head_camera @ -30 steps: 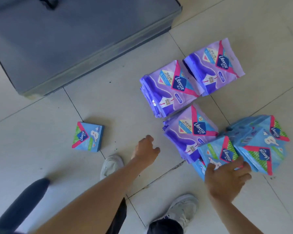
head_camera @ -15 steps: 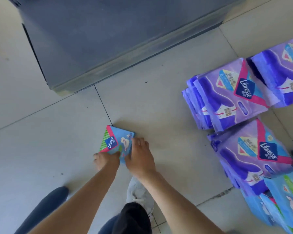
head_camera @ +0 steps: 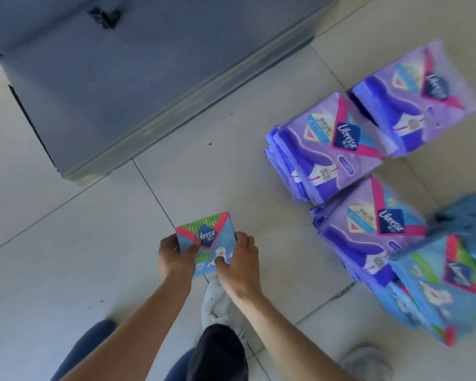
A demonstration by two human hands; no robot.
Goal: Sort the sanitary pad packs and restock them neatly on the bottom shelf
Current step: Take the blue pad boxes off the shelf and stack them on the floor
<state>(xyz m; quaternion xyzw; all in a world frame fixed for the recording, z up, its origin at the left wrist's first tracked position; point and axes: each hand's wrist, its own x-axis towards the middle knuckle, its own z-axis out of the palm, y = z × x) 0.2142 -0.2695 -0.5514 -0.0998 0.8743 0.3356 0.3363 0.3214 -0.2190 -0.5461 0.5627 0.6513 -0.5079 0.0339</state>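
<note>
A small blue pad pack (head_camera: 208, 235) with a green and pink corner is held just above the floor by both hands. My left hand (head_camera: 173, 257) grips its left edge and my right hand (head_camera: 238, 264) grips its right edge, thumb on the front. Three stacks of purple pad packs lie on the floor at the right: one (head_camera: 324, 149), one behind it (head_camera: 415, 100) and one nearer (head_camera: 368, 229). A heap of blue pad packs (head_camera: 445, 287) lies at the lower right. The grey bottom shelf (head_camera: 138, 67) fills the upper left.
The floor is pale tile with dark joints (head_camera: 151, 188). My white shoes (head_camera: 217, 303) and dark trouser legs are below the hands. The shelf's front edge (head_camera: 193, 108) runs diagonally just above the held pack.
Both hands went left to the lone blue pack, closed on it and lifted it. The view shifted left, then partly back.
</note>
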